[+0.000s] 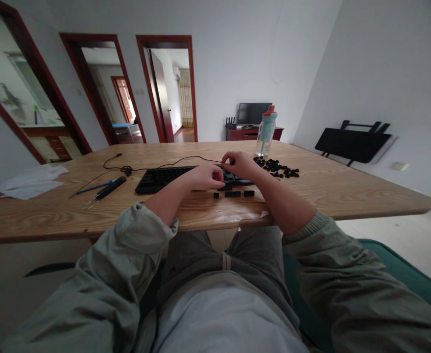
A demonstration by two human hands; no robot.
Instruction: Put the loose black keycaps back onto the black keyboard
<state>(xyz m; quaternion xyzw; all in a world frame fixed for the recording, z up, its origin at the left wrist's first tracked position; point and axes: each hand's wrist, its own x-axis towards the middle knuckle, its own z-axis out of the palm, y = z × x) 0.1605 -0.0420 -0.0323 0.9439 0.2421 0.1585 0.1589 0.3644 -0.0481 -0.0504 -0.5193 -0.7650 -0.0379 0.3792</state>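
Observation:
A black keyboard (160, 179) lies across the table in front of me, its right part partly covered by my hands. My left hand (207, 177) is closed, its fingertips low over the keyboard's front edge; what they hold, if anything, is hidden. Just behind it, my right hand (240, 163) curls in a pinch above the keyboard's far right side. Something small and dark shows at its fingers, too small to name. In front of the keyboard sit loose black keycaps: a small one (216, 195), a long one (232, 194) and another (249, 193).
Many loose keycaps (274, 166) are heaped right of the keyboard, near a clear bottle (266, 132) with a red top. To the left lie a black-handled tool (109, 188), a blue stick (90, 188), a cable (126, 170) and white tissue (32, 181). The table's front edge (201, 225) is close.

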